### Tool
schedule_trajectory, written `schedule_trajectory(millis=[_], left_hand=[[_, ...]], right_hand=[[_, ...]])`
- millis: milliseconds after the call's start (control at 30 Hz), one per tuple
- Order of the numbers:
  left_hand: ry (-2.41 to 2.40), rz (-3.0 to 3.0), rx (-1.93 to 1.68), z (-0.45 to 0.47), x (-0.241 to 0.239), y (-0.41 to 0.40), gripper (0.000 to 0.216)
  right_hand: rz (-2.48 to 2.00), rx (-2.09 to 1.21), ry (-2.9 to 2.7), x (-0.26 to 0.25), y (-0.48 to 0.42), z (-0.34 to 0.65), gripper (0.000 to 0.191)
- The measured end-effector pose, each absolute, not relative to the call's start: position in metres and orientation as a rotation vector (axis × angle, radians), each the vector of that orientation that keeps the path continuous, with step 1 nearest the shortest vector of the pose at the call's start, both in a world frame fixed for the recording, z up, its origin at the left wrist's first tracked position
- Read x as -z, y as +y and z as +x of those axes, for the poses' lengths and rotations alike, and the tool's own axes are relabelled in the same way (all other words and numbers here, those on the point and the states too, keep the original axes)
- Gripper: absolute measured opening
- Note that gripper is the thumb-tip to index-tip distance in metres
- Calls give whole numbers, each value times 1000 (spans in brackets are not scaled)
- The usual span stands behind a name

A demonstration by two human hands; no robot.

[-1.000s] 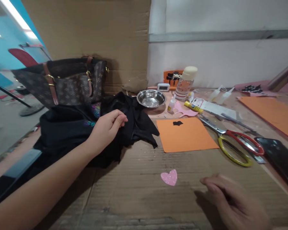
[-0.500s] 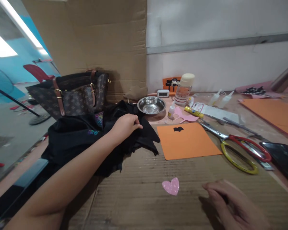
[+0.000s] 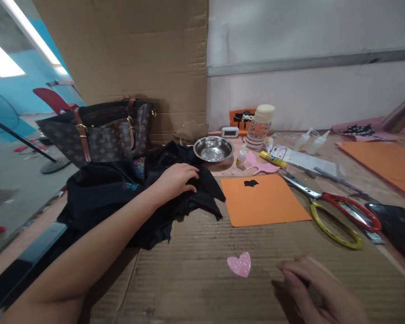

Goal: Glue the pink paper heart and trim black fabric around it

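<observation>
Brown handbag (image 3: 111, 143) slouching leftward of the left fingers (image 3: 191, 172), red chair (image 3: 50, 99) behind it; beyond those fingers, white timer (image 3: 230, 132) beside a cream-capped bottle (image 3: 258, 129)!

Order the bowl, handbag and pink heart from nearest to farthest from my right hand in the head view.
From your right hand:
1. Pink heart, to its left.
2. Bowl, farther back, left.
3. Handbag, far left, beyond black cloth.

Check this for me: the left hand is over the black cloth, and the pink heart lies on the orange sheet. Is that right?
Not quite. The head view shows the pink heart lying on the brown cardboard, nearer the person than the orange sheet. The left hand is indeed over the black cloth.
</observation>
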State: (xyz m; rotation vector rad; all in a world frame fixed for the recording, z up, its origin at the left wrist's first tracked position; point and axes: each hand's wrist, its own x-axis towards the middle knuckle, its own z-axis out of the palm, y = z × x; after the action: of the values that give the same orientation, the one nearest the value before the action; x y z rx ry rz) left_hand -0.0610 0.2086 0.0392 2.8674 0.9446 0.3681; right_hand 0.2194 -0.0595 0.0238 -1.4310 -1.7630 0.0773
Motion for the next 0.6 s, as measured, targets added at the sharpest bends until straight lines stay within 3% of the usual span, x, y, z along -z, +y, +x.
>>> schedule_trajectory(millis=[67, 167, 333, 600], left_hand=[[899, 2880, -368, -57, -40, 209, 22], [940, 2861, -418, -50, -43, 212, 10], [1144, 2752, -547, -43, -47, 220, 31], [893, 2776, -364, -37, -37, 224, 30]], right_hand=[[-1423, -61, -1770, -23, -60, 221, 28], [-1414, -61, -1782, -18, -63, 224, 24], [-1449, -81, -1789, -9, -69, 230, 16], [-1474, -108, -1782, -3, -74, 232, 13]])
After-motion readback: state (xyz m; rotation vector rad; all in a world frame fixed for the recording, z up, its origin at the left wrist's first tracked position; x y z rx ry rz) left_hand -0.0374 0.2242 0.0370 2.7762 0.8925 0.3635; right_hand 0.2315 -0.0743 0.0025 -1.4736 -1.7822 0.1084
